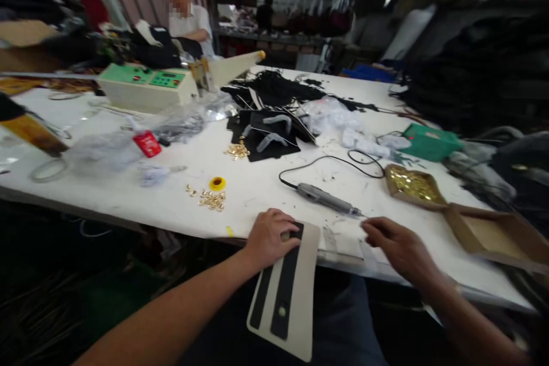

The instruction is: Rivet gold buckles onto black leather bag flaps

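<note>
My left hand (272,240) is closed on the upper end of a pale flat panel with black strips (306,286), its fingers bent over the black strip. The panel overhangs the table's front edge above my lap, and a small round metal piece (282,311) shows low on one strip. My right hand (394,243) has its fingertips pinched together just right of the tip of a grey electric screwdriver (323,198). Anything between those fingertips is too small to make out. The screwdriver lies on the white table (257,194), its black cord curling behind it.
Small gold metal parts (212,200) lie beside a yellow tape roll (217,183). On the right are a box of gold parts (414,186), a cardboard tray (493,234) and a green box (433,142). Black pieces (274,131) and a machine (146,88) stand farther back, near another person (199,23).
</note>
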A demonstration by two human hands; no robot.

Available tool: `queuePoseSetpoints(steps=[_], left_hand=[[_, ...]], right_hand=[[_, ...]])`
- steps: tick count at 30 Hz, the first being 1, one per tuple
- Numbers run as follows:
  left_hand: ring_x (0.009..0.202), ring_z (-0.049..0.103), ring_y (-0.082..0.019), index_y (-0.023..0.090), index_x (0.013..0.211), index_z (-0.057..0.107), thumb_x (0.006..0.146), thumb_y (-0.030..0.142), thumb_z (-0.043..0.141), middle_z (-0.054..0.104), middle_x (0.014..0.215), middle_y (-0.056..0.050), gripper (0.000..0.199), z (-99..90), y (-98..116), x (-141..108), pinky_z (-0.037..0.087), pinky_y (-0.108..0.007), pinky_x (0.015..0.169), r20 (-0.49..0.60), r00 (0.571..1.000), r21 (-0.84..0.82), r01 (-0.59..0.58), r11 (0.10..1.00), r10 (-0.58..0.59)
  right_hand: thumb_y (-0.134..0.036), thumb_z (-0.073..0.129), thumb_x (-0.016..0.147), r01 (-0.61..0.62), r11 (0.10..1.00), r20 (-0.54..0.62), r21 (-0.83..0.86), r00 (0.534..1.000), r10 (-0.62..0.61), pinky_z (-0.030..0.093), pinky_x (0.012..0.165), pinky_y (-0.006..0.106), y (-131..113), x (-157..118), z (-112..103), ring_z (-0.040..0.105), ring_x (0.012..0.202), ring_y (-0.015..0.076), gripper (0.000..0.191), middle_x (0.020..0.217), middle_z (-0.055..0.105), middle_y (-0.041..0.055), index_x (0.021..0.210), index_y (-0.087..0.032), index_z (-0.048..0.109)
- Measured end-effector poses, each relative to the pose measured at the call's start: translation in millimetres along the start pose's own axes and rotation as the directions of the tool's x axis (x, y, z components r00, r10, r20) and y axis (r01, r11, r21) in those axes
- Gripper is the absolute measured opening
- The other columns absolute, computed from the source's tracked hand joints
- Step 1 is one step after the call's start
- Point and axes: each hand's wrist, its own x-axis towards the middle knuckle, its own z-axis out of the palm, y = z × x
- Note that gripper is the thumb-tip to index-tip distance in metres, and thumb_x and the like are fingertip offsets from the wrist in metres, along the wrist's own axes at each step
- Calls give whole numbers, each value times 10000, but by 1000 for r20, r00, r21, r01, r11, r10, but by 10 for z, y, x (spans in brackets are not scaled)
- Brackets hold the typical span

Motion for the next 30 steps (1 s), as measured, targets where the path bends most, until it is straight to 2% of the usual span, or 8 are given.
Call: queuePoseSetpoints(steps=[2, 3, 6, 8, 14, 24, 30], left_hand=[[1176, 636, -275, 290, 1020, 820, 790, 313, 886, 798, 1181, -18, 240, -9, 11, -7, 479, -480, 1004, 21, 1000, 12, -14, 1000, 14], [1180, 635, -275, 288, 1026, 817, 798, 306, 879, 796, 1185, -21, 237, -23, 32, -16, 478, -482, 1007, 31, 999, 22, -15, 1000, 15], [1187, 634, -269, 276, 1041, 810, 819, 283, 857, 791, 1194, -23, 227, -59, 84, -35, 485, -476, 1000, 53, 999, 48, -10, 999, 8], [1193, 632, -264, 271, 1047, 806, 828, 286, 849, 788, 1199, -21, 223, -62, 82, -34, 488, -470, 998, 54, 998, 56, -13, 998, 10], [1189, 629, -262, 261, 1051, 796, 848, 325, 839, 791, 1192, -28, 217, -45, 30, -20, 486, -464, 998, 47, 999, 53, -23, 998, 21], [1216, 610, -263, 251, 1080, 778, 872, 370, 825, 787, 1220, -17, 244, -46, 2, -27, 467, -465, 1015, 56, 998, 48, -28, 998, 25], [1236, 599, -272, 268, 1106, 777, 894, 397, 800, 782, 1244, -8, 249, -36, -17, -28, 457, -478, 1026, 73, 997, 56, -22, 998, 18]], right_hand=[[-435, 619, 993, 36, 995, 125, 93, 991, -48, 549, 713, 312, -19, -147, 199, 690, 759, 202, 258, 817, 720, 30, 911, -213, 723], [-414, 594, 1002, 85, 984, 185, 158, 976, -114, 534, 741, 317, -78, -168, 348, 675, 788, 204, 239, 831, 713, 27, 916, -226, 714], [-336, 574, 1004, 186, 955, 224, 231, 945, -239, 501, 802, 320, -291, -113, 739, 652, 849, 197, 193, 873, 690, 20, 894, -238, 699], [-296, 578, 1000, 211, 951, 229, 227, 937, -263, 487, 831, 323, -378, -44, 862, 647, 878, 193, 165, 899, 683, 17, 896, -240, 694], [-260, 586, 1004, 221, 959, 251, 179, 932, -261, 487, 873, 331, -376, 73, 929, 651, 918, 192, 149, 945, 683, 19, 922, -250, 710], [-212, 631, 968, 276, 956, 271, 99, 917, -292, 468, 828, 318, -389, 115, 988, 652, 891, 184, 128, 934, 683, 14, 886, -248, 723], [-244, 689, 897, 144, 988, 309, 51, 939, -153, 469, 789, 321, -428, 209, 986, 650, 853, 201, 61, 899, 720, 18, 860, -247, 737]])
